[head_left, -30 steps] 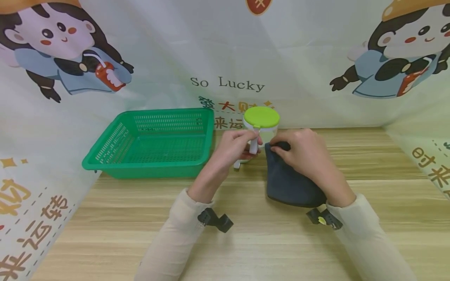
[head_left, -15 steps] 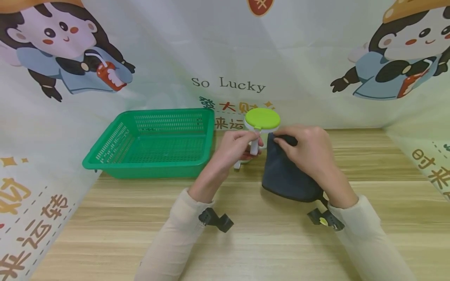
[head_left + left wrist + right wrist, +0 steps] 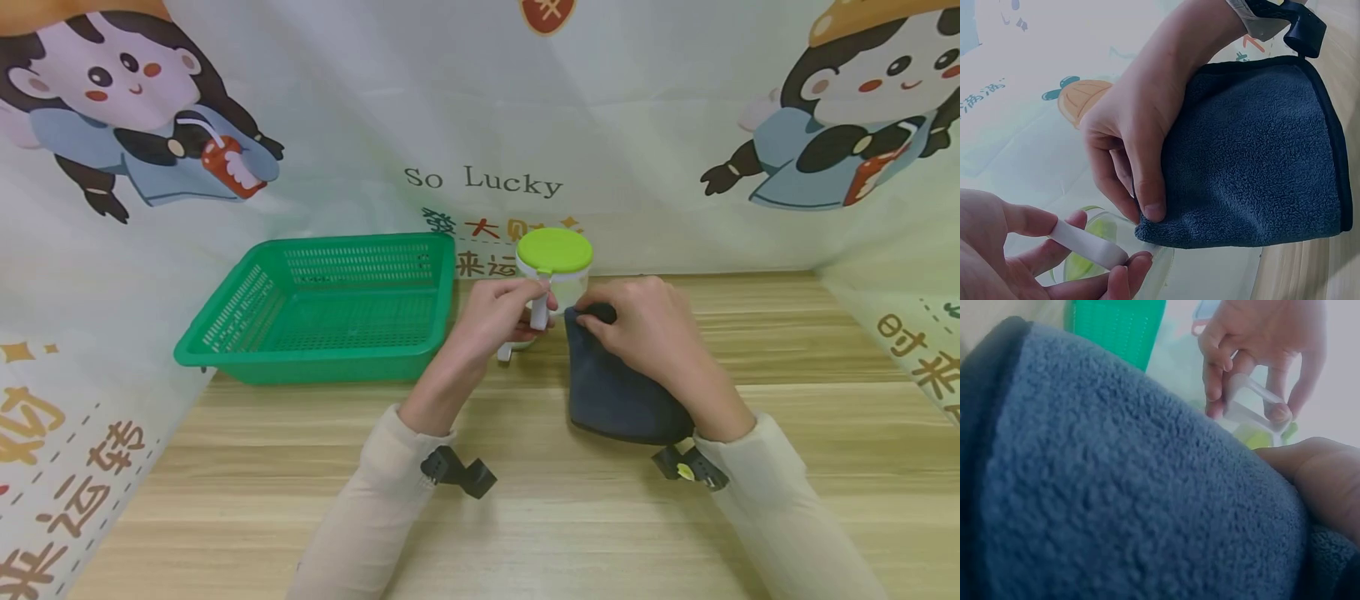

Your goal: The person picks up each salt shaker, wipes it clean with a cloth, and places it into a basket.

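Note:
In the head view my left hand grips the white handle of a clear jar with a bright green lid. The handle also shows between thumb and fingers in the left wrist view. Beside the jar, my right hand pinches one corner of a dark blue fuzzy towel, which hangs folded below the fingers. That corner lies close to the jar's side; whether it touches I cannot tell. In the right wrist view the towel covers most of the picture.
A green plastic basket stands left of the jar. Below the left hand another white handle sticks out, its body mostly hidden. A printed curtain hangs behind the wooden table.
Half a second ago the right hand had lifted the towel's pinched corner toward the lid; now hand and towel are lower again. The left hand keeps its hold on the jar's handle.

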Tool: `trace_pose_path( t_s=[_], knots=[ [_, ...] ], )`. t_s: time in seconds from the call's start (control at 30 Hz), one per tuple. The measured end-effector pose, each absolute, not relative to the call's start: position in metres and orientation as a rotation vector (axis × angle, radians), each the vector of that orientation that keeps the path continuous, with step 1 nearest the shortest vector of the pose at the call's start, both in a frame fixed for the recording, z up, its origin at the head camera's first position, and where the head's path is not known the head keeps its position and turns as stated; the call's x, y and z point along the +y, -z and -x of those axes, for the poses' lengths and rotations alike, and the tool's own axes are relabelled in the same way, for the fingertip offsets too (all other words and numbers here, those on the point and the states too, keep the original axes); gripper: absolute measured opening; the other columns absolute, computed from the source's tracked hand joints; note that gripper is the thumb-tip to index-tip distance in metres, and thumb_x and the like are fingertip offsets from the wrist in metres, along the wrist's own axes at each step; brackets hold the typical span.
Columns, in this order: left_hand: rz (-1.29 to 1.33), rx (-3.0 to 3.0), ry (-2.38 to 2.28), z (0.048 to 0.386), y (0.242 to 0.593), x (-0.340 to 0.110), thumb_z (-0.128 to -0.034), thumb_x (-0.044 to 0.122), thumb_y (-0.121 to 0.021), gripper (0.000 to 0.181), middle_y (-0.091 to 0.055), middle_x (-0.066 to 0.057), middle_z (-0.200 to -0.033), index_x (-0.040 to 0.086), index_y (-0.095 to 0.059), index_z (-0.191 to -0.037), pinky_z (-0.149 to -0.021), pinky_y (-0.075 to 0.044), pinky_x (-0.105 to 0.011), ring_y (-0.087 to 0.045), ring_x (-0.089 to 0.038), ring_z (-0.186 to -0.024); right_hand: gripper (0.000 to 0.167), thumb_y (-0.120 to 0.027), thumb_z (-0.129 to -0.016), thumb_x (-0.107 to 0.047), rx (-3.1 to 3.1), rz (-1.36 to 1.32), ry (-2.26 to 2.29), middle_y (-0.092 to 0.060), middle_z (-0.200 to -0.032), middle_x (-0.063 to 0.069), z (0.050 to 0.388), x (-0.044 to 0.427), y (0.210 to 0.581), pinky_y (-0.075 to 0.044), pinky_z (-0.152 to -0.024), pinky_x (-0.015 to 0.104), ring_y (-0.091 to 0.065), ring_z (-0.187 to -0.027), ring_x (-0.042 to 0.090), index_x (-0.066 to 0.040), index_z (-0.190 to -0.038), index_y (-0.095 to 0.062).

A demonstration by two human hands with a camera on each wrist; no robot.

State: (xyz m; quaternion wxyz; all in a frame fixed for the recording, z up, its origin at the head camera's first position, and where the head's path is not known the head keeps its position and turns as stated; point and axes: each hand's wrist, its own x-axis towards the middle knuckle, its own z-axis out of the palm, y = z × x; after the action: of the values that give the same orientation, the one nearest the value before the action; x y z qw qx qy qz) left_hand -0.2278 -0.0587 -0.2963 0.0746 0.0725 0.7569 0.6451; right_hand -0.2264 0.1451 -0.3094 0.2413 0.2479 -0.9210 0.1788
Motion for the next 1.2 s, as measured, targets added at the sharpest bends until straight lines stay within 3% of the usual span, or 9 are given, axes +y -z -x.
trace_pose_path(
  t_s=[0.5, 0.67, 0.9, 1.07, 1.2],
  knots=[
    [-0.236, 2.313, -1.896, 0.2283, 0.2979, -0.0590, -0.1052, 0.032, -0.056, 0.034, -0.074, -0.019, -0.097, 0.007, -0.075, -0.091, -0.075, -0.057, -0.030, -0.069, -0.016, -0.079, 0.014, -0.082, -0.088, -0.015, -2.263, -0.635, -0.595, -0.081, -0.096, 0.011, 0.2223, 0.1455, 0.3059, -0.058, -0.067, 0.046, -0.077, -0.082, 0.031, -0.011, -0.101, -0.083],
    [-0.230, 2.302, -1.913, 0.2279, 0.2978, -0.0585, -0.1052, 0.032, -0.056, 0.034, -0.074, -0.019, -0.097, 0.007, -0.075, -0.091, -0.070, -0.055, -0.026, -0.070, -0.018, -0.081, 0.014, -0.082, -0.088, -0.014, -2.316, -0.634, -0.583, -0.081, -0.097, 0.011, 0.2222, 0.1454, 0.3057, -0.058, -0.070, 0.048, -0.077, -0.086, 0.031, -0.012, -0.102, -0.082],
    [-0.214, 2.278, -1.955, 0.2281, 0.2957, -0.0592, -0.1048, 0.032, -0.057, 0.035, -0.074, -0.017, -0.094, 0.004, -0.075, -0.093, -0.071, -0.057, -0.029, -0.070, -0.019, -0.079, 0.012, -0.083, -0.087, -0.016, -2.469, -0.651, -0.524, -0.080, -0.092, 0.009, 0.2257, 0.1450, 0.3077, -0.052, -0.060, 0.046, -0.074, -0.077, 0.029, -0.017, -0.099, -0.082],
    [-0.225, 2.275, -1.958, 0.2277, 0.2948, -0.0594, -0.1048, 0.033, -0.057, 0.037, -0.074, -0.016, -0.093, 0.003, -0.074, -0.092, -0.067, -0.055, -0.025, -0.070, -0.024, -0.082, 0.011, -0.083, -0.086, -0.017, -2.504, -0.666, -0.506, -0.080, -0.090, 0.007, 0.2276, 0.1456, 0.3094, -0.051, -0.061, 0.046, -0.072, -0.074, 0.029, -0.017, -0.097, -0.082],
    [-0.232, 2.278, -1.954, 0.2270, 0.2948, -0.0600, -0.1047, 0.033, -0.057, 0.038, -0.074, -0.019, -0.094, 0.001, -0.074, -0.093, -0.066, -0.055, -0.025, -0.069, -0.021, -0.080, 0.012, -0.082, -0.087, -0.016, -2.474, -0.661, -0.521, -0.081, -0.093, 0.008, 0.2263, 0.1453, 0.3101, -0.055, -0.065, 0.047, -0.075, -0.079, 0.030, -0.016, -0.099, -0.082]
  ],
)
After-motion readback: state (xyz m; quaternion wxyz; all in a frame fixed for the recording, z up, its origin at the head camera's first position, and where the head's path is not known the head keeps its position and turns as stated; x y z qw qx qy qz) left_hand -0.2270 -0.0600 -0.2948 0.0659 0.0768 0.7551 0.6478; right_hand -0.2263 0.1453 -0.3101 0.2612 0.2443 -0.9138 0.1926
